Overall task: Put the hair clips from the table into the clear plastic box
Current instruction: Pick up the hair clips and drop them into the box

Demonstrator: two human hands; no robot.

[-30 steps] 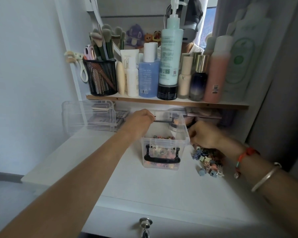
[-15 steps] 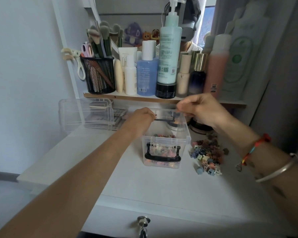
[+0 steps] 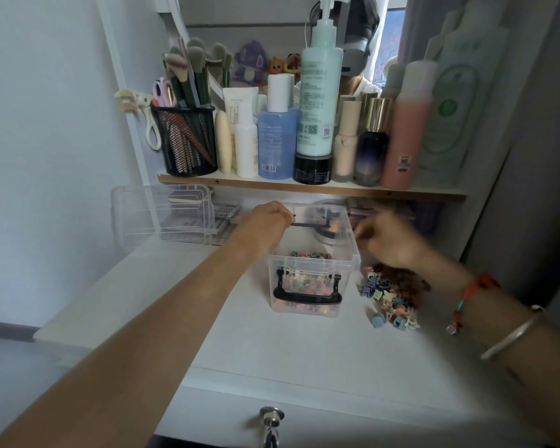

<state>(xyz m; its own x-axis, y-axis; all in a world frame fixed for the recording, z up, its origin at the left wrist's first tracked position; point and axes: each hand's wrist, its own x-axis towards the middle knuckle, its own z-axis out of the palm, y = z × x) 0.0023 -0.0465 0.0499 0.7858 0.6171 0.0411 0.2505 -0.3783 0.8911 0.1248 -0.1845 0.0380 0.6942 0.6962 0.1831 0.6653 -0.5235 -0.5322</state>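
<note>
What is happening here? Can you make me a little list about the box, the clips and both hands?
Box: clear plastic box, open, on the white table
Clips inside: hair clips, many colours
Clips outside: pile on the table, right of the box
Left hand: grips the box's back left rim
Right hand: blurred, above the pile; holding a clip or not, cannot tell

We see a clear, glossy plastic box [image 3: 314, 270] with black plastic handle [image 3: 306, 297] on the smooth matt white table [image 3: 272, 350]; matt plastic clips [image 3: 390, 294]; a black metal mesh cup [image 3: 185, 140] on the wood-edged shelf [image 3: 304, 188].
</note>
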